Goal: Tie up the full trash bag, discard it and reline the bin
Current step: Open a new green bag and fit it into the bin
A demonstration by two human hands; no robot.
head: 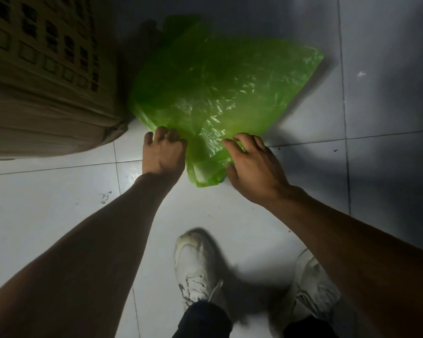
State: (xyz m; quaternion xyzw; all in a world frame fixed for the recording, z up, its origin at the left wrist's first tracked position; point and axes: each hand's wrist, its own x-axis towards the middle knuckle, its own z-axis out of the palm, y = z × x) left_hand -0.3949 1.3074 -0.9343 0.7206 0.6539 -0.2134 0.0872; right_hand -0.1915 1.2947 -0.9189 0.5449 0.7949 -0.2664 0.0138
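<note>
A thin, see-through green plastic bag (220,93) hangs spread out above the tiled floor, wide at the far end and narrowing toward me. My left hand (163,152) grips its near left edge with curled fingers. My right hand (252,162) pinches the near right edge between thumb and fingers. The bag's bottom corner (205,174) droops between my two hands. The bin itself is hidden under the bag or outside the frame.
A beige cabinet or crate with a grid of small square holes (49,69) stands at the left, touching the bag. White floor tiles (59,203) spread all around. My two white sneakers (195,267) stand at the bottom.
</note>
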